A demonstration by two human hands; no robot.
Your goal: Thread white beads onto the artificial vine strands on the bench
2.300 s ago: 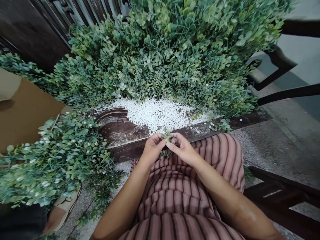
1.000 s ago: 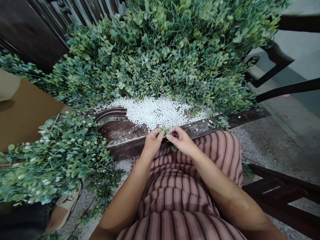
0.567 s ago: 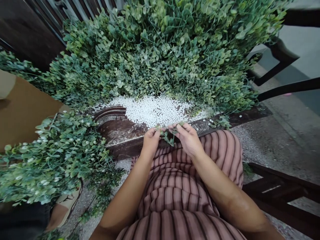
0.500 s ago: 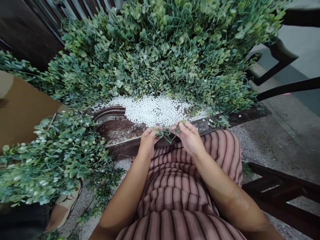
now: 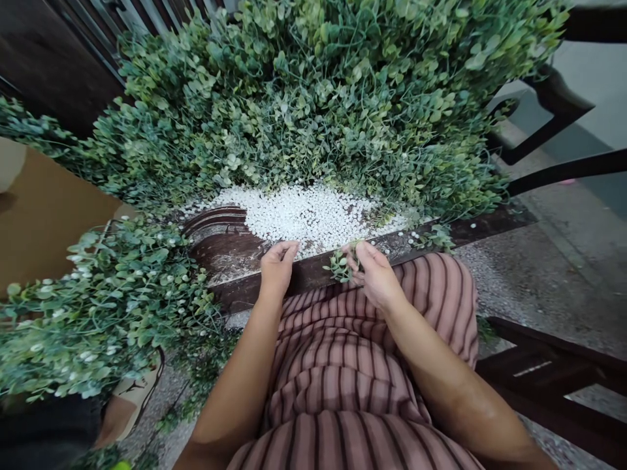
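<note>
My right hand [image 5: 375, 271] pinches a small green leafy sprig [image 5: 339, 266], whose leaves hang to the left of the fingers, above the front edge of the dark wooden bench [image 5: 245, 295]. My left hand [image 5: 278, 264] is apart from it, thumb and fingers pressed together at the near edge of a heap of small white beads [image 5: 298, 212]. Whatever is between those fingertips, if anything, is too small to make out. The beads lie spread on the bench in front of both hands.
A large mass of green foliage [image 5: 313, 111] rises behind the beads. At left is a bunch of leafy stems with white beads [image 5: 112, 307], near a cardboard box [image 5: 59, 215] and another person's shoe [image 5: 140, 395]. Dark wooden furniture [image 5: 553, 359] stands at right.
My left hand has let go of the sprig and moved left to the edge of the beads. The sprig now hangs from my right hand alone.
</note>
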